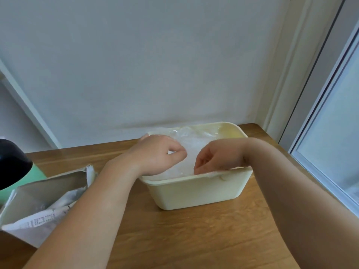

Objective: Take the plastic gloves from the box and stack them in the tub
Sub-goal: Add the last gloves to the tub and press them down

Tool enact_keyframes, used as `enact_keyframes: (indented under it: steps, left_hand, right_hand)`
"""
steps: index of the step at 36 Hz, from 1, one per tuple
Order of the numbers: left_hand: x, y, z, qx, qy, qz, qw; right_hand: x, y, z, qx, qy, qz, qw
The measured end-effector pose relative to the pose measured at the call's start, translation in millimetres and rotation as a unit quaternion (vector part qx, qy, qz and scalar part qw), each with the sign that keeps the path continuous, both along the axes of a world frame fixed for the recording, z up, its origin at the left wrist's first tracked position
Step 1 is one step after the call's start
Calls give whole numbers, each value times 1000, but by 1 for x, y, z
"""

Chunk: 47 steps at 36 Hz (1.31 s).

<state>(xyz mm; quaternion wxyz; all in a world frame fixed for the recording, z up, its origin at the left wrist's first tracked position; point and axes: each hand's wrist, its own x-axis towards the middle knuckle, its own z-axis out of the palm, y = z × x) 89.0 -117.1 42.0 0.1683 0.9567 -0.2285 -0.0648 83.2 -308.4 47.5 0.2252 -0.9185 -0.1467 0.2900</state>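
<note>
Head view shows the work well advanced, as I judge it. The cream tub (198, 189) stands on the wooden table (194, 239) and is filled almost to its rim with clear plastic gloves (194, 144). The torn box (48, 183) lies open at the left, well apart from the tub. Inside it I see crumpled white material and printed paper, but I cannot tell if gloves remain there. What is left, probably, is to flatten the pile and to check the box once more.

Both hands are over the tub. The left hand (157, 154) rests on the pile with its fingers (181, 151) curled, thumb and forefinger closed together, and it seems to pinch the top glove. The right hand (217, 157) is bent down at the wrist. Its fingertips (198, 168) are drawn close together on the film beside the near rim, and they also seem to pinch it. The film is clear, so the hold itself is hard to see.
</note>
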Motion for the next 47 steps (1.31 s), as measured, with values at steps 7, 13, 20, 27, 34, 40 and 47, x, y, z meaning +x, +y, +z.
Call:
enact_keyframes:
  steps: [7, 13, 20, 27, 34, 40, 47]
  left_hand:
    - [-8, 2, -2, 151, 90, -13, 984]
    - [1, -4, 2, 165, 126, 2, 978]
    - [1, 7, -5, 13, -46, 17, 999]
    - [11, 4, -2, 141, -143, -15, 980]
    - [16, -12, -19, 229, 51, -14, 972]
    - [22, -22, -24, 257, 114, -29, 959]
    - [21, -22, -20, 195, 144, -21, 970]
  right_hand:
    - [13, 30, -19, -111, -14, 25, 993]
    - [12, 26, -15, -73, -48, -24, 996]
    - [11, 1, -2, 19, -232, -121, 965]
    - [18, -1, -7, -127, -104, -18, 986]
    - [27, 1, -23, -236, -25, -5, 971]
    - [27, 0, -31, -242, -23, -2, 970]
    - [26, -3, -28, -191, -34, -26, 981]
